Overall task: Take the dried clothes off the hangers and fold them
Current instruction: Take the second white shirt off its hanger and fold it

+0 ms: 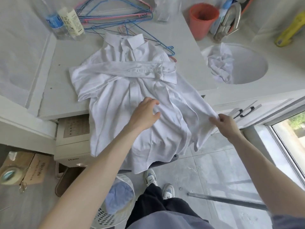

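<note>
The white long-sleeved collared shirt (115, 96) lay face up mid-frame on the white countertop (62, 63), one sleeve folded across its chest, its hem hanging over the front edge. The left hand (145, 113) rested on its middle, fingers relaxed and gripping nothing; the right hand (226, 123) pinched its side edge at centre right. Pink and blue wire hangers (118, 16) lay heaped behind the collar, upper centre.

Grey counter (66, 63). At its back left, a clear water bottle (52, 20) beside a white bottle (72, 20). Orange cup (202, 19) behind the round sink (250, 66), yellow tool (290, 30) far right. Washer (72, 142) under the counter. Cardboard box (33, 167) at left, tape roll (8, 176) on it. White basket (107, 217) on the floor. Window (293, 129) at right.
</note>
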